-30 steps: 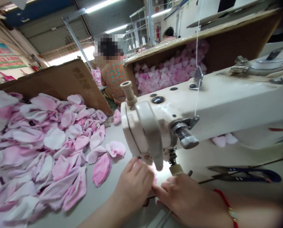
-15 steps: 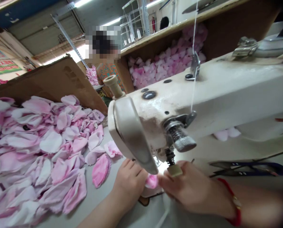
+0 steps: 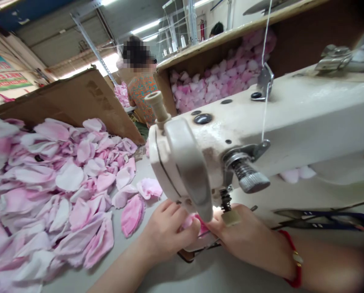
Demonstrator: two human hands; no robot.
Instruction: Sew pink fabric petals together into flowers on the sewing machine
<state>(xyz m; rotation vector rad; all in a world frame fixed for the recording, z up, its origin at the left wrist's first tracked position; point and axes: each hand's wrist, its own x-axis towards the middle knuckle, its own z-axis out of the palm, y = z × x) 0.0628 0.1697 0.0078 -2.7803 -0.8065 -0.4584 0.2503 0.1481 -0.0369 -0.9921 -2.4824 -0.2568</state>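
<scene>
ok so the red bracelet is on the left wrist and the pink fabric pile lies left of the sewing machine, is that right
Wrong wrist: the head view shows the red bracelet on the right one. The pink fabric pile does lie left of the sewing machine.

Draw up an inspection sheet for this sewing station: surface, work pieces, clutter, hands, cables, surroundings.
Surface: gray tabletop, a loose fabric heap covering its left side.
Work pieces: pink fabric piece between the hands, at the sewing machine head.
Clutter: blue-handled snips beyond the right wrist.
Hands: left hand touching the piece; right hand close beside it, fingertips partly hidden.
Cables: white thread on the machine; power cable, nothing seen.
Surroundings: cardboard box of pink pieces behind the machine; co-worker farther back.
</scene>
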